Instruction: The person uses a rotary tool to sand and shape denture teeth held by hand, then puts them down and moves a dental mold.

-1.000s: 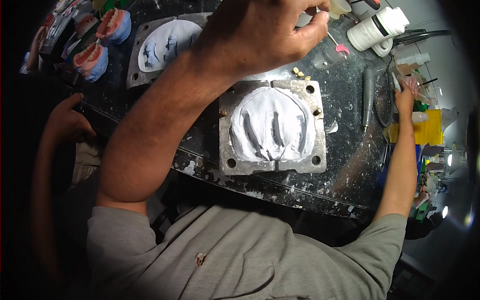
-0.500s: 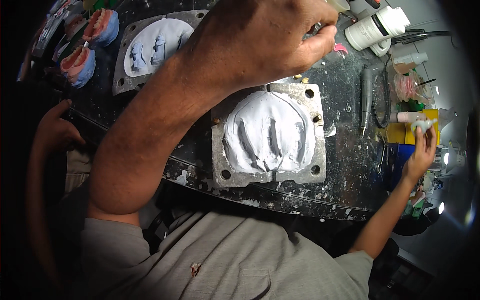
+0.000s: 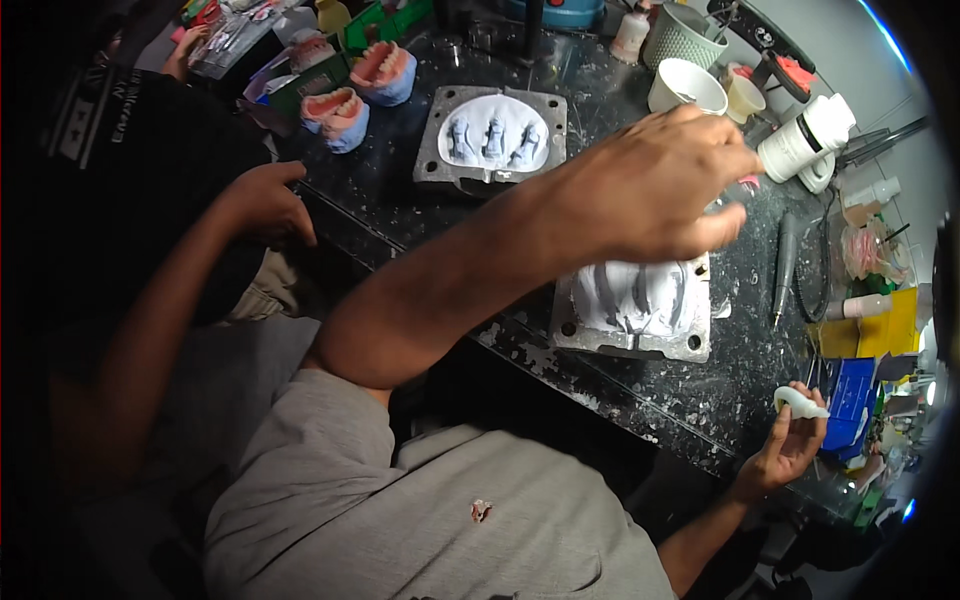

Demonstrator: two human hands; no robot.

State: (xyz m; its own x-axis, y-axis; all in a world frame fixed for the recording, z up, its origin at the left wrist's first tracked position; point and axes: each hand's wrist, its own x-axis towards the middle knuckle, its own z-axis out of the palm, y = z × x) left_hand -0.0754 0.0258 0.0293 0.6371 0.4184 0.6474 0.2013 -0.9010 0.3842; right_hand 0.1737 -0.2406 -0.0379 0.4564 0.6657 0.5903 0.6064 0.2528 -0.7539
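My left hand reaches across the bench, palm down, above the near metal flask half. Its thumb and fingers are apart, slightly blurred, with nothing visible gripped. The white plaster in this flask has long dark grooves; my hand and forearm hide its far part. At the right, low by the bench edge, my right hand holds a whitish, translucent spout cap between thumb and fingers. Farther back lies another flask half, its plaster carrying three bluish-grey raised pieces.
Two denture models on blue bases stand at the far left. A white bowl, a small cup and a white bottle are at the back right. A handpiece lies right. A co-worker's hand is at the left.
The view has shifted, showing more of the left and back of the bench. My left thumb and fingers have spread apart. My right hand with the spout cap is lower, nearer the bench edge.
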